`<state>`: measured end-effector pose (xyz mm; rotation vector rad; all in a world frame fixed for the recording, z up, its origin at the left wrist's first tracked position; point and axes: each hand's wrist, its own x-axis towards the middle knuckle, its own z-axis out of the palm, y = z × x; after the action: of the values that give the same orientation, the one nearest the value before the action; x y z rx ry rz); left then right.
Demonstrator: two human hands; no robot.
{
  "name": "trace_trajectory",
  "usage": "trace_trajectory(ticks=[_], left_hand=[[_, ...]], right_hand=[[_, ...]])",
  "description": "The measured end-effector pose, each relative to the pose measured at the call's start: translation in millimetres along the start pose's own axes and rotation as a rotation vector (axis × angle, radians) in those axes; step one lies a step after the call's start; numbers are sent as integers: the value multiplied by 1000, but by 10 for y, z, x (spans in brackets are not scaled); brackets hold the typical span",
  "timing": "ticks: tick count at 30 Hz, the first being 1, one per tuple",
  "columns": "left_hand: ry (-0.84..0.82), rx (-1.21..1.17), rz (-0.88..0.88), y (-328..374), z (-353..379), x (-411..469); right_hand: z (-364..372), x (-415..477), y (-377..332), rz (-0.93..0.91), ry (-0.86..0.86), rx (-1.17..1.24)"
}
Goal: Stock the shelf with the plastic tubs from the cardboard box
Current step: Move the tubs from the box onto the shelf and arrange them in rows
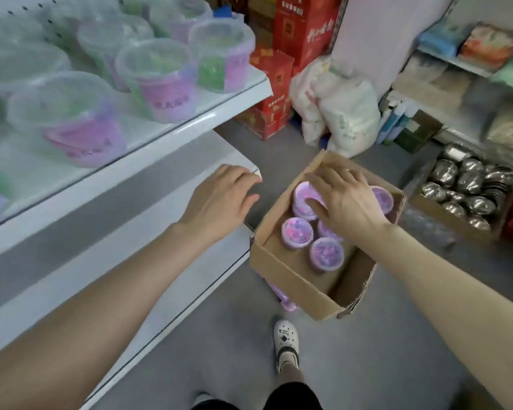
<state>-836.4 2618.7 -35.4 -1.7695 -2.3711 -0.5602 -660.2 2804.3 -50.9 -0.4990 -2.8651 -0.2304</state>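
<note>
Head view, looking down. The cardboard box (282,266) stands open beside the corner of the white shelf (190,121), resting on a purple object (283,300) that is mostly hidden. Five plastic tubs with purple lids are visible inside the box; the near two (297,232) (327,253) stand upright and untouched. The right hand (345,199) is inside the box mouth, palm down and fingers spread over the far-left tub (302,192). The thumb lies on its lid and the index finger reaches past its far rim; no closed grip is seen. The left hand (219,196) hovers over the corner of the bare lower shelf board (116,241), fingers relaxed and loosely curved, holding nothing. The upper board already carries clear-lidded tubs (160,81) with purple and green labels, standing in rows, somewhat blurred. Surroundings: red cartons (279,84) and white sacks (341,113) beyond the box, a carton of metal bowls (462,190) to the right, one white clog (286,338) on the grey floor.
</note>
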Motion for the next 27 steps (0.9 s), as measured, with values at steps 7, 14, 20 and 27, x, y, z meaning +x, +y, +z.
trace_trajectory(ticks=[7,14,20,27], left_hand=[[-317,-81,-42,154,1446,501],[-415,-104,-68,190,2501,1023],[-501,-77,-30,83,3343,1566],[-530,37,66,55,3864,2066]], right_hand=[[1273,-422,846,187,-299,98],[2189,-385,1534,432,-432,153],[2794,-184,1930,514,-451,169],[3180,-218,2096,490,-487,193]])
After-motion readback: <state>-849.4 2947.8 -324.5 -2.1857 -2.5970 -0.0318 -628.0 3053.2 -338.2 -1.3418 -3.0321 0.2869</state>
